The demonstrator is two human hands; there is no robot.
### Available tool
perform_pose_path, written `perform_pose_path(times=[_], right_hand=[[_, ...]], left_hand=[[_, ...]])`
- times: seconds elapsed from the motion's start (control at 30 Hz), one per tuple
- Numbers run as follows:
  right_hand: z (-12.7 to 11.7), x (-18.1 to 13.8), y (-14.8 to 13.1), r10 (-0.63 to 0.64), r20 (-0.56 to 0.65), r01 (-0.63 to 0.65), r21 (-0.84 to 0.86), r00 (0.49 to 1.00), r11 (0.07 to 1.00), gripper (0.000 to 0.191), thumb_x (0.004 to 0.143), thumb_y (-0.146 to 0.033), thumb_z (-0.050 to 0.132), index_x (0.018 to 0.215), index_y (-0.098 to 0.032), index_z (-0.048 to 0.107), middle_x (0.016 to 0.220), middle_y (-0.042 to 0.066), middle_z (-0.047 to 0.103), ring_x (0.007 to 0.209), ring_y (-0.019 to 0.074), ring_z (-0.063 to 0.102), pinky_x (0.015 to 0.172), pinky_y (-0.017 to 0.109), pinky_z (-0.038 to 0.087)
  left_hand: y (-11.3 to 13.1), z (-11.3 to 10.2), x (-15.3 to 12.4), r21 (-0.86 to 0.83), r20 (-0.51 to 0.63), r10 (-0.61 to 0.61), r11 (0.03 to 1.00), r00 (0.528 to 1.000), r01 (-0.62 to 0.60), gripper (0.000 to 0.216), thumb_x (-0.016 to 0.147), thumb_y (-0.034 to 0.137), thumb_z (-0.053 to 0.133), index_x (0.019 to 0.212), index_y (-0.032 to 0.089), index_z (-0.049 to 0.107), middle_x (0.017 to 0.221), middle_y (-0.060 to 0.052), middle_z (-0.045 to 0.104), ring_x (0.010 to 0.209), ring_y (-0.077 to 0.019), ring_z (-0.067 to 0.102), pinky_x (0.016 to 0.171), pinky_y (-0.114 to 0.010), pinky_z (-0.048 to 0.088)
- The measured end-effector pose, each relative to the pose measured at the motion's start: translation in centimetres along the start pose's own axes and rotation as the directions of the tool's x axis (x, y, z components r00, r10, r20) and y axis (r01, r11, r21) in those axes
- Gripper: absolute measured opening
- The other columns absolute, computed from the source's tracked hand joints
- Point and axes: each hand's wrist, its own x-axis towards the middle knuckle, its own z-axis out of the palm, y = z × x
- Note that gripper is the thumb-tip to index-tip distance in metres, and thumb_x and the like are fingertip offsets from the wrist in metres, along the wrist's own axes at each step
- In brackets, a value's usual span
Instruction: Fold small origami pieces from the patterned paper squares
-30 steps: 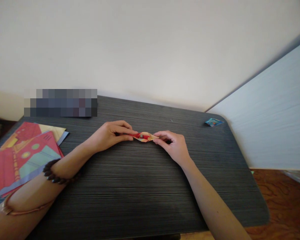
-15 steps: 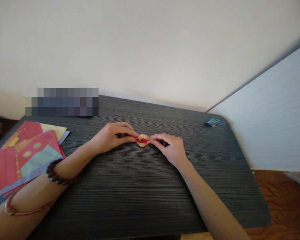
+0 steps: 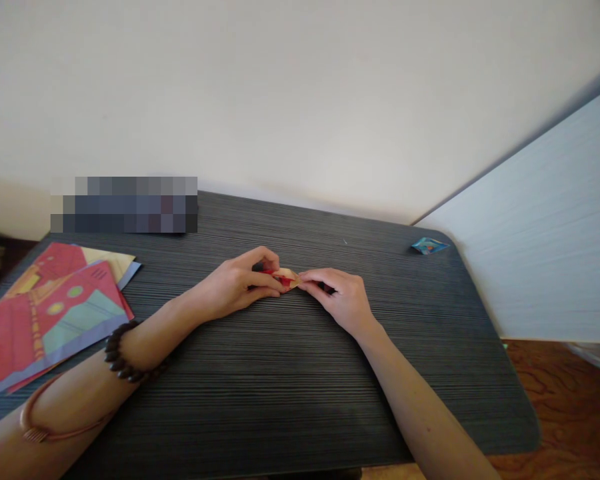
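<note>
A small folded paper piece (image 3: 289, 275), cream and red, is between my two hands over the middle of the dark table. My left hand (image 3: 240, 281) grips its left part, with fingers on the far side and the thumb on the near side, hiding much of it. The thumb and fingertips of my right hand (image 3: 337, 293) pinch its pointed right end. To the left lie printed paper sheets (image 3: 70, 313) in red, green and yellow, partly behind my left forearm. At the far right corner sits a small blue folded paper piece (image 3: 430, 246).
The dark ribbed table (image 3: 260, 400) stands against a pale wall (image 3: 300, 100). A blurred-out, pixelated object (image 3: 135, 207) rests at the back left. On the right rises a light panel (image 3: 540, 233), with brown wood floor (image 3: 560, 400) below it.
My left hand has shifted right and its grip has moved further over the folded paper, covering more of it. My right hand keeps its pinch almost unmoved.
</note>
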Motion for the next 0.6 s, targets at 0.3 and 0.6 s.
perform_pose_path(times=[0.3, 0.6], right_hand=[[-0.9, 0.1, 0.2, 0.146, 0.008, -0.146, 0.076, 0.989, 0.986, 0.016, 0.088, -0.026, 0.057, 0.097, -0.027, 0.07, 0.098, -0.002, 0.073, 0.087, 0.0147, 0.068, 0.081, 0.028, 0.053], [-1.2, 0.5, 1.1, 0.474, 0.011, -0.426, 0.459, 0.88, 0.78, 0.024, 0.078, -0.039, 0.066, 0.09, -0.018, 0.07, 0.066, 0.001, 0.07, 0.051, 0.0108, 0.061, 0.048, 0.022, 0.048]], left_hand=[[-1.4, -1.5, 0.2, -0.167, -0.079, -0.133, 0.979, 0.988, 0.118, 0.018, 0.083, 0.036, 0.061, 0.088, 0.021, 0.072, 0.093, -0.004, 0.068, 0.083, -0.0153, 0.062, 0.077, -0.026, 0.05], [-0.5, -0.9, 0.4, -0.323, -0.108, -0.409, 0.877, 0.906, 0.357, 0.034, 0.081, 0.043, 0.061, 0.105, 0.02, 0.068, 0.088, -0.003, 0.073, 0.081, -0.0169, 0.066, 0.078, -0.028, 0.052]])
